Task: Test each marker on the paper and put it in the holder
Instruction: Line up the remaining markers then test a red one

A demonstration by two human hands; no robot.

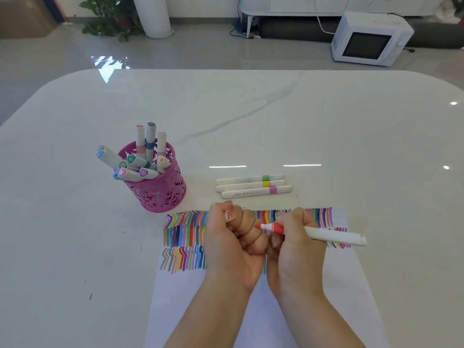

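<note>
Holder, pink perforated metal cup, stands on the table at 10 o'clock from the hands, just off the paper's far-left corner. It holds ten or so capped markers: three upright at the back with pink and blue bands, the rest leaning out toward 9 o'clock, showing cap ends in blue, grey, teal, green, pink, purple and peach. Paper lies flat at the near edge, its far half filled with rows of short coloured strokes. Three markers lie side by side at 12 o'clock beyond the paper, touching one another, with green, yellow and pink bands, all capped. Right hand grips an uncapped marker near its front end, fingers wrapped round the barrel; the white body points to 3 o'clock and the red tip to 9 o'clock, above the strokes. Left hand is curled into a tight fist right beside the tip, knuckles against the right hand's fingers. A small pale, red-flecked patch shows at the top of the fist; cannot tell whether the fist encloses anything. On the floor beyond the table: a white microwave at 1 o'clock, a potted plant at 11 o'clock.
</note>
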